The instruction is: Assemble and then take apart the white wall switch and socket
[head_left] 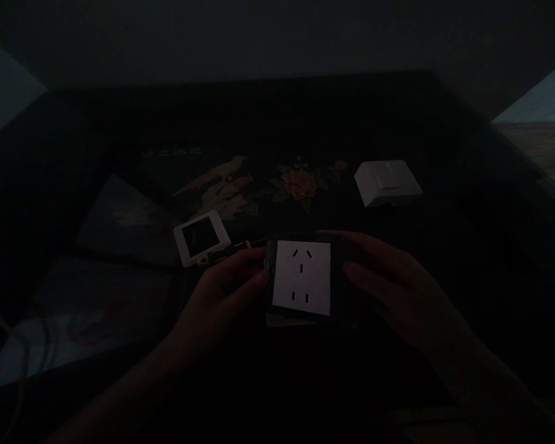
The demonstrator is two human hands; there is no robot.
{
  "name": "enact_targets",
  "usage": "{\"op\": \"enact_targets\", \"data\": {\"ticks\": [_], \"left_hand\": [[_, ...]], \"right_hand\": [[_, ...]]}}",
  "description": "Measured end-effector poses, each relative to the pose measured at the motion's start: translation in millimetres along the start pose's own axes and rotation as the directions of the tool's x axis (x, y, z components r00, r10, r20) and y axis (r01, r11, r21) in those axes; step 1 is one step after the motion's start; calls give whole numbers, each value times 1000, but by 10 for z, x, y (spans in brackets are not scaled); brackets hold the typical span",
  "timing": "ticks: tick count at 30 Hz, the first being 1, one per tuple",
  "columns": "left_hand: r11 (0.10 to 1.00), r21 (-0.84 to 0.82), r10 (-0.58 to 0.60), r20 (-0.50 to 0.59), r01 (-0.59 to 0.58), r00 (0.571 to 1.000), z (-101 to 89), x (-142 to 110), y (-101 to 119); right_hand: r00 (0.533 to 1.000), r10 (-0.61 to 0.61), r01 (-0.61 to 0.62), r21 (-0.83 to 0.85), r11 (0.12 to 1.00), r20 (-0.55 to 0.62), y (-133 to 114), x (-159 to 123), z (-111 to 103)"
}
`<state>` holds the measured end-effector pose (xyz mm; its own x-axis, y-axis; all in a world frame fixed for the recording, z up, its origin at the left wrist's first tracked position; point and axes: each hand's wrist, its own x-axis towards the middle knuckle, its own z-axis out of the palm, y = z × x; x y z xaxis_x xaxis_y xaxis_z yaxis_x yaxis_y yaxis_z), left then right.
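Observation:
Between my two hands is a wall socket (301,283), its white centre with five slots facing up and a dark frame around it. My left hand (224,283) is closed on its left side, the thumb lying along the edge. Around the right side, my right hand (393,280) is closed too, thumb on the dark frame and fingers behind the far edge. Just beyond my left hand lies a white square cover frame (181,243) with an open middle. A screwdriver with a black and yellow handle (219,253) lies against it, partly hidden by my left hand.
A white box-shaped piece (388,182) sits at the right on the dark table (268,117), which has a printed flower pattern (300,184). A pale cable (25,364) hangs at the left edge. The scene is very dim.

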<state>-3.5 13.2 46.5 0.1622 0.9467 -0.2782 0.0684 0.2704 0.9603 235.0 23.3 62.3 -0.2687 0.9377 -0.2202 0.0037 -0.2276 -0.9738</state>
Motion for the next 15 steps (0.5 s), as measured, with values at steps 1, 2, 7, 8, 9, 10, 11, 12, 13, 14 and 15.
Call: {"op": "enact_targets", "data": {"ticks": [1,2,7,8,9,10,11,12,13,14,15], "left_hand": [[1000,19,13,7,-13,1000,-12,-5,5],[998,43,33,24,-34,999,-23,-12,15],[976,135,139,225,-172,964,-26,-64,105],[972,147,145,242,-184,959,-16,-74,116],[968,163,147,241,-189,959,-4,-83,121],[964,180,153,225,-195,962,7,-91,121],[962,188,158,201,-197,967,15,-98,116],[963,183,166,173,-198,971,20,-104,108],[967,164,173,150,-197,973,21,-108,97],[972,132,175,130,-193,976,19,-111,86],[978,93,175,110,-185,978,15,-111,76]], "right_hand": [[1000,-23,23,-9,1000,-9,-12,1,3],[999,-49,48,-21,999,-18,-26,0,7],[992,-15,15,3,1000,127,-88,-46,58],[982,10,-11,8,1000,187,-89,-62,73],[970,32,-34,1,999,239,-84,-79,90],[960,51,-50,-11,999,276,-74,-94,106],[953,66,-61,-24,998,297,-61,-107,122],[948,83,-74,-40,996,308,-46,-117,136],[945,100,-87,-55,995,311,-31,-123,149],[942,117,-102,-64,993,314,-18,-124,160],[939,133,-117,-71,991,316,-6,-121,170]]}}
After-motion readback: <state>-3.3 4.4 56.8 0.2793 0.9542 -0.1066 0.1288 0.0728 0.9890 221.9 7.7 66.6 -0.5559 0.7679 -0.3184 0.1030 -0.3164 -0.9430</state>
